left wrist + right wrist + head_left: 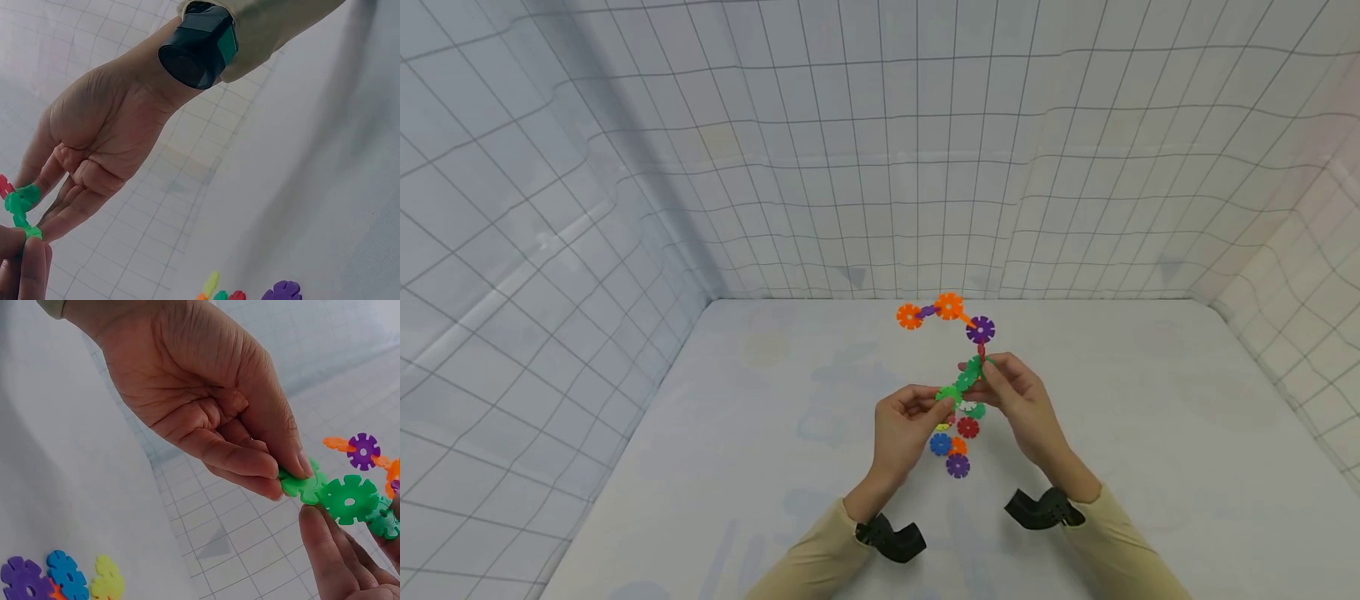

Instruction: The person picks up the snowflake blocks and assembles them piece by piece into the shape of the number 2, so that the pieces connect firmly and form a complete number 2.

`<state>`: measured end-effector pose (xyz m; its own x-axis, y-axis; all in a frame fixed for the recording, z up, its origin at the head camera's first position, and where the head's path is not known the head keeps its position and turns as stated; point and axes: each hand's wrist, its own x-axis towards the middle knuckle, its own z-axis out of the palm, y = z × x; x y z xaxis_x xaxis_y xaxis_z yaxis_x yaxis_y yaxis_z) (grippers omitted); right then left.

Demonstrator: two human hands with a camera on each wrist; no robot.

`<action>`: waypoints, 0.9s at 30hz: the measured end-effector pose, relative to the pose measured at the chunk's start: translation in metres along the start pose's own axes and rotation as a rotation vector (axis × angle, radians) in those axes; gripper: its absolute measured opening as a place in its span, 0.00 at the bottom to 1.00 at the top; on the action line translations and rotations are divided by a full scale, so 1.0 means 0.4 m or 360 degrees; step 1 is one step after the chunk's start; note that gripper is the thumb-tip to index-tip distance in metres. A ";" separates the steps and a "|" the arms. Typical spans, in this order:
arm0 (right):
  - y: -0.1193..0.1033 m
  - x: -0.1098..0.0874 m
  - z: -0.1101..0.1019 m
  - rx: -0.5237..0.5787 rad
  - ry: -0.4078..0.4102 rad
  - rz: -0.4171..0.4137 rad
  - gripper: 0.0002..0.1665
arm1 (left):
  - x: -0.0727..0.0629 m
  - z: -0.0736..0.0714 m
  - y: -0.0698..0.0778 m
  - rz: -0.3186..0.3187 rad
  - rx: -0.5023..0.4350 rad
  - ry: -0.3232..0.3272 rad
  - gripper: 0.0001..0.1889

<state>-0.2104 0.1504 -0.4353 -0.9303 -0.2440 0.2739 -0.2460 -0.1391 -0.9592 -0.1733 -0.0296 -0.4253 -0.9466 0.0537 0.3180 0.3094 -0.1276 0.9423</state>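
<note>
A chain of interlocking plastic discs (948, 307) runs between both hands and curves away behind them, in orange, purple, red and green. My left hand (901, 435) pinches the light green disc (304, 485) at the near end between thumb and fingers. On the dark green discs (974, 367) close beside it, my right hand (1028, 412) has its thumb and fingertips. In the left wrist view the right hand (106, 140) shows its palm side, with the chain at its fingertips. The green disc (350, 500) between the hands sits slotted to its neighbours.
Below the hands, several loose discs lie clustered on the white table (775, 467), among them a purple disc (958, 465), a blue disc (941, 443) and a red disc (967, 427). White grid-patterned sheeting (887, 167) encloses the table's back and sides.
</note>
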 end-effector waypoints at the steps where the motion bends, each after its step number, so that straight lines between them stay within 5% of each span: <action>1: 0.001 0.000 0.001 0.0006 0.0001 0.0007 0.15 | 0.000 0.000 -0.001 0.0011 0.0002 -0.0002 0.08; 16: 0.005 0.002 -0.010 0.0232 -0.0121 0.0027 0.17 | -0.003 0.003 0.007 -0.0010 -0.0031 -0.0017 0.07; 27: 0.007 -0.001 -0.002 0.0091 -0.0113 0.0085 0.16 | 0.000 -0.001 -0.009 -0.0026 -0.0039 -0.0019 0.07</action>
<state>-0.2110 0.1508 -0.4381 -0.9195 -0.3196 0.2288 -0.1790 -0.1779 -0.9676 -0.1745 -0.0297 -0.4286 -0.9503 0.0675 0.3039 0.2914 -0.1511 0.9446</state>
